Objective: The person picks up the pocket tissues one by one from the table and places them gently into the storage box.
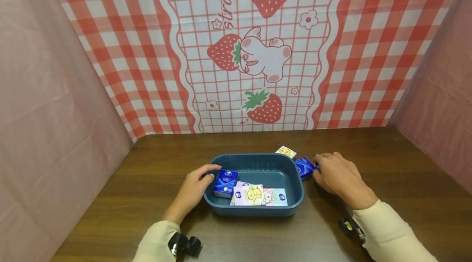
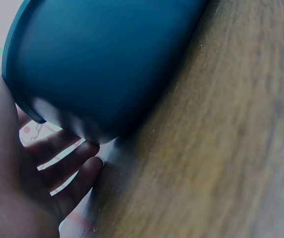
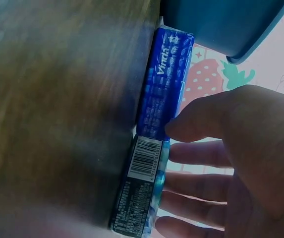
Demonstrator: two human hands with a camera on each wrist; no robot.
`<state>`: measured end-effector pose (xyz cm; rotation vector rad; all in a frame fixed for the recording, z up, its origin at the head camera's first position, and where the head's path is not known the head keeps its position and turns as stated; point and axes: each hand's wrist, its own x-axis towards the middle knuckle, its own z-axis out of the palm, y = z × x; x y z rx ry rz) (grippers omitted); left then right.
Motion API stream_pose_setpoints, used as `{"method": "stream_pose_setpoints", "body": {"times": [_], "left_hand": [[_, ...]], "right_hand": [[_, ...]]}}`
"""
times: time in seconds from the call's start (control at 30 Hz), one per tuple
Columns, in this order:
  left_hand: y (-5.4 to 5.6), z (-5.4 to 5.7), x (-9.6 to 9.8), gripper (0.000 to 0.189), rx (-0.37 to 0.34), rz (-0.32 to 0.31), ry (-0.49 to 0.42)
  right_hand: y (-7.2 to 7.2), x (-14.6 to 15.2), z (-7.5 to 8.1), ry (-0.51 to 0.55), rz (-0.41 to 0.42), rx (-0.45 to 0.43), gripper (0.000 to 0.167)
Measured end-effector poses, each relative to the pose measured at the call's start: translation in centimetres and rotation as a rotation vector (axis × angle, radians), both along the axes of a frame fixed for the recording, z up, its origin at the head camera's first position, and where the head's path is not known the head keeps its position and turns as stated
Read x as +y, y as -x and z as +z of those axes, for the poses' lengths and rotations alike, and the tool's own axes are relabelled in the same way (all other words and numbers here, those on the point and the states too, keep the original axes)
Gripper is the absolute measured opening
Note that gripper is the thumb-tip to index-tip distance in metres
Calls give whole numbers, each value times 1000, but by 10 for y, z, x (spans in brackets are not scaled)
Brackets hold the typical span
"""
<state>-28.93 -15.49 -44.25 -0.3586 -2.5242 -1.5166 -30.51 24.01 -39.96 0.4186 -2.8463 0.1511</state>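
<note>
There's your left hand [image 1: 193, 184] at nine o'clock, relaxed fingers against the dark teal, rounded rectangular plastic bin [image 1: 254, 211], clenching nothing! Your right hand [image 1: 339, 174], out at three, puts loosely extended fingers to a flat, dark-sided barcoded pack [image 3: 142, 188], no clench there either. Its thumb tip meets the glossy blue rectangular Vinda pack [image 1: 304, 167], on the brown wood-grain table [image 1: 173, 147] at the bin's two o'clock; a small yellow-and-white rectangular pack [image 1: 285, 152] lies at one. Inside, a shiny blue rectangular pack [image 1: 226, 183] sits at nine, a pale yellow cartoon-printed pack [image 1: 247, 196] at six, a pink-and-mint printed pack [image 1: 275, 197] at four
</note>
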Motion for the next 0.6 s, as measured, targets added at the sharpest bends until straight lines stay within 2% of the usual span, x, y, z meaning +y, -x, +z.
{"method": "stream_pose_setpoints", "body": {"times": [0.4,0.6], "left_hand": [[-1,2,2,29,-13,-6,6],[-2,3,1,29,17,-1,0]], "right_hand": [[-1,4,1,8,4,15,31],[1,6,0,5,13,20,28]]}}
